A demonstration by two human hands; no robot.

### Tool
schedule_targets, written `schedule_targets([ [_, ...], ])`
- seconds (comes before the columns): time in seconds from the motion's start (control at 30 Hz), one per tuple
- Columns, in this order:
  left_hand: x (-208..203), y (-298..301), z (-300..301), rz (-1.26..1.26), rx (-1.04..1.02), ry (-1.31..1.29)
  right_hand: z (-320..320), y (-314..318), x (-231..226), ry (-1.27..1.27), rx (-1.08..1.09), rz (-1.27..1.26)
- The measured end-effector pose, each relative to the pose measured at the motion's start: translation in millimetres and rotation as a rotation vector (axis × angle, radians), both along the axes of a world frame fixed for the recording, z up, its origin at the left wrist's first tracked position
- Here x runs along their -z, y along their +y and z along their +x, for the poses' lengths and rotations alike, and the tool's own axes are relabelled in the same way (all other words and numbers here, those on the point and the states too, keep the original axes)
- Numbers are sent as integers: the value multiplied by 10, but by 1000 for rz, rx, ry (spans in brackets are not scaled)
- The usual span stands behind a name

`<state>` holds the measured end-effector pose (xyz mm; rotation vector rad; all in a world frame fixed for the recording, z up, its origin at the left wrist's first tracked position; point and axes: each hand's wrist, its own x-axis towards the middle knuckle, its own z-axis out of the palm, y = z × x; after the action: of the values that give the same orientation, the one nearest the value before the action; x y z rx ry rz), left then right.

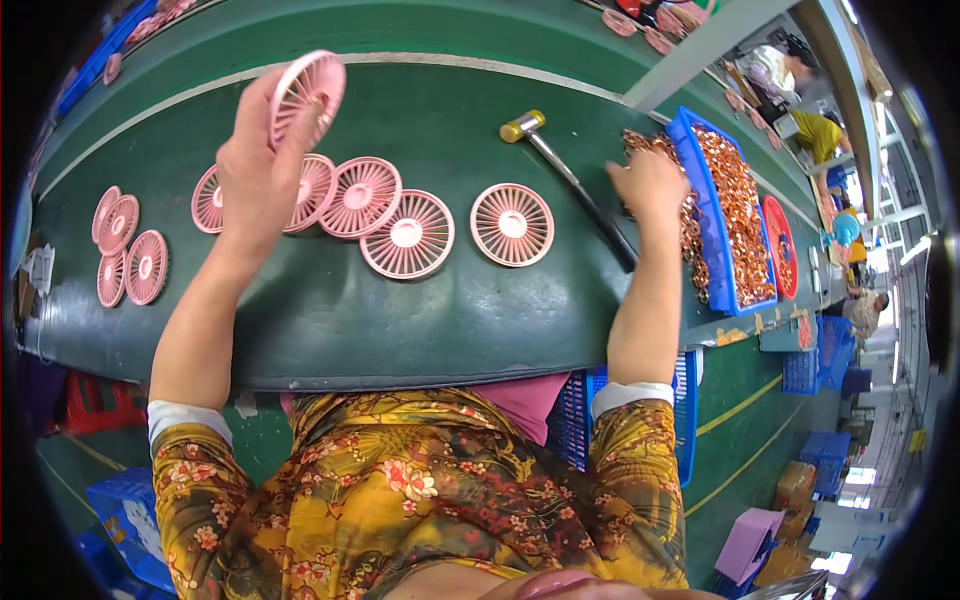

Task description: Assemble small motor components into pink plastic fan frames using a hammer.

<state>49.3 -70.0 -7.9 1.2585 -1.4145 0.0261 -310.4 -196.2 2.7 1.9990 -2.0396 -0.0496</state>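
My left hand [262, 165] is raised above the table, closed on a round pink fan grille [318, 85] with thin spokes, held up on edge. Below and beside it, a row of similar pink grilles [361, 197] lies on the green table, some overlapping. One more grille [512, 225] lies by itself at mid-table. Over on the right, my right hand [652, 185] touches a loose heap of small shiny copper-coloured pieces [692, 245], its thumb spread from the other fingers. Whether a piece is between its fingertips is hidden.
A hammer [568, 178] with a yellow head lies left of my right hand. Beyond the heap stand a blue tray [718, 215] full of copper-coloured pieces and a red bowl [778, 235]. Several pink grilles [147, 267] lie at far left. Other people work at far right.
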Motion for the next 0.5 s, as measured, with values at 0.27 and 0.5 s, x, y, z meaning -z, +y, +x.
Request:
schedule_targets([
  [0.27,217,179,886,263,-500,-469,-380,-252,106,-107,94,172],
  [0.5,390,525,1023,536,-514,-747,-159,-149,131,-316,-236,160],
])
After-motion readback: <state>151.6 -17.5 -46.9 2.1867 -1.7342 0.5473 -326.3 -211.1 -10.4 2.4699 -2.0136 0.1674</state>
